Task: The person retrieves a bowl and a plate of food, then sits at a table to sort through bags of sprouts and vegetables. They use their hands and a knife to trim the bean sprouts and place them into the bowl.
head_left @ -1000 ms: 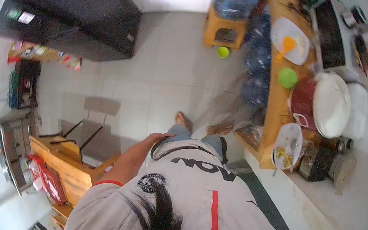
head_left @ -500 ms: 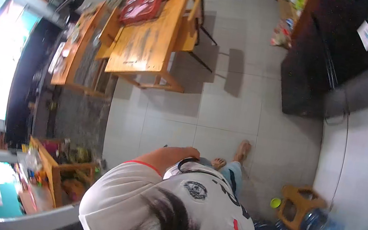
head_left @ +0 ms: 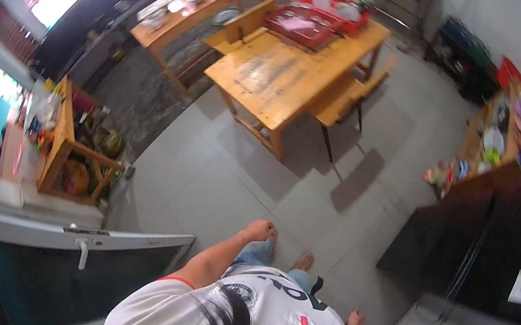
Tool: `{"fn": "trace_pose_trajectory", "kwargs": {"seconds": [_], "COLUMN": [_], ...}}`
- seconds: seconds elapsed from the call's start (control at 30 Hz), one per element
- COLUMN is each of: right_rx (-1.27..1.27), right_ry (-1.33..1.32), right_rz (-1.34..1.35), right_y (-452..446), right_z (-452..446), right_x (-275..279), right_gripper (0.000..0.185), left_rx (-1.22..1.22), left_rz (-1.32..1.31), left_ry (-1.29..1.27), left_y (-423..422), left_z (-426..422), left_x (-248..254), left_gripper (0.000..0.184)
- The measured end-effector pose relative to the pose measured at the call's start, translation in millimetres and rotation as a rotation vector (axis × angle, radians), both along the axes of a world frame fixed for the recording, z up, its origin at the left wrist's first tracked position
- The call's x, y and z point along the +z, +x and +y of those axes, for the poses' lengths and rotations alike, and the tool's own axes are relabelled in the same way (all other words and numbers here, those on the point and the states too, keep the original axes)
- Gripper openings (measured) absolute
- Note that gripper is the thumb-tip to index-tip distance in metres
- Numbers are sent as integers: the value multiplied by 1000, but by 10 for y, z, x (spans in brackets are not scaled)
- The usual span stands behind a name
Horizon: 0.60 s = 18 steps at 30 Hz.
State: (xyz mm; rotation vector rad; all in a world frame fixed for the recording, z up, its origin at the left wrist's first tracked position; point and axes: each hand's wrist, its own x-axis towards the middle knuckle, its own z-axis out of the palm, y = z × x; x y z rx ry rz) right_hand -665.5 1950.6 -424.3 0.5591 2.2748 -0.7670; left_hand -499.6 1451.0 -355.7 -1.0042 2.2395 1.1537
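My left hand [head_left: 259, 230] hangs in front of my left leg, over the blue trousers. Its fingers look loosely curled, and I see no object in it. On the other side, my right hand [head_left: 354, 321] shows only as a small part beyond the white shirt [head_left: 276, 313]; its fingers are too small to make out. One bare or sandalled foot [head_left: 304, 261] stands on the pale tiled floor [head_left: 222, 187]. Closest to my left arm is a door [head_left: 130, 238] with a white frame and a lever handle [head_left: 82, 252].
Ahead stands a wooden table [head_left: 266, 84] carrying red trays [head_left: 302, 28], with a wooden chair [head_left: 338, 110] beside it. A black fridge [head_left: 447, 242] is at right, near a cluttered shelf [head_left: 506, 155]. At left are a low wooden rack [head_left: 65, 137] and a side table [head_left: 196, 10].
My view has turned right and shifted, bringing the door in at lower left and the shelf at right. My left hand now hangs further forward; the stool and water bottles are out of view.
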Motion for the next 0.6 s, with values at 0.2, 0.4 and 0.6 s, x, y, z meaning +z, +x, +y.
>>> {"fn": "trace_pose_trajectory", "kwargs": {"seconds": [0.2, 0.4, 0.6], "right_rx": [79, 645, 1015], "right_ry": [-93, -213, -259], "right_rz": [130, -29, -72], "right_y": [-971, -928, -519], "right_z": [-1454, -4405, -6499], "right_x": [-81, -278, -186], "right_gripper": [22, 24, 28], "left_rx": [463, 869, 1160], "left_rz": [-29, -389, -350], "left_ry": [-204, 155, 220], "left_y": [1189, 2466, 3223], "left_z": [-829, -1556, -2169], "left_x": [-646, -618, -589], "left_gripper": [30, 22, 26]}}
